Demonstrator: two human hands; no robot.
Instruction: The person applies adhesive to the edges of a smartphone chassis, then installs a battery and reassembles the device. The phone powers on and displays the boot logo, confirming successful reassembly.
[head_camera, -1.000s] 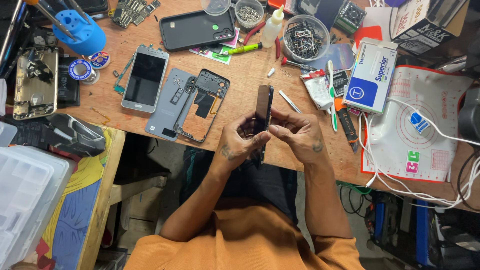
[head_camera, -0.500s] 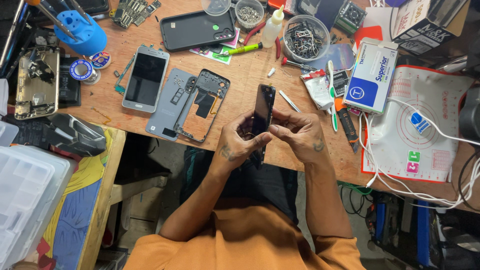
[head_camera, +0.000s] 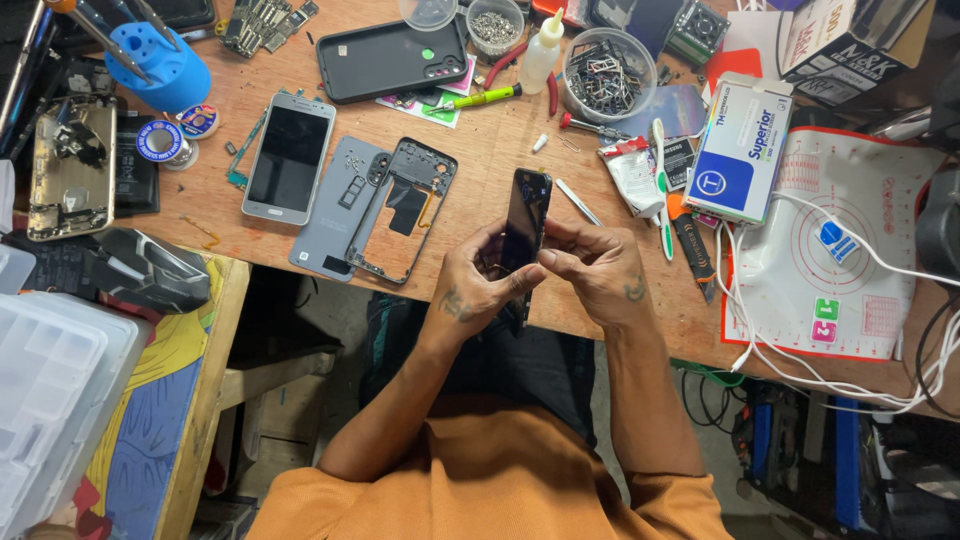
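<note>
Both hands hold a dark phone (head_camera: 525, 225) on edge above the near rim of the desk (head_camera: 480, 150), roughly at its middle. The left hand (head_camera: 478, 285) is closed round the lower part, fingers wrapped behind and thumb across the front. The right hand (head_camera: 598, 272) is closed on the opposite side edge, fingertips pinched against the rim. The upper half of the phone stands clear of both hands, glossy face turned left.

Judged handling: thin, stiff, light; the glass face is likely slippery and fragile, so the side edges are the sound place to grip, as both hands do now. Pressure on the flat face is to be avoided.

On the desk, to the left of the hands: an open frame (head_camera: 402, 208) lying partly on a grey back cover (head_camera: 335, 205), and a white-edged phone (head_camera: 288, 158) face up. Further back lies a black case (head_camera: 390, 58). To the right: a toothbrush (head_camera: 662, 185), a blue-and-white box (head_camera: 740, 150), and a white mat (head_camera: 860, 270) crossed by cables
</note>
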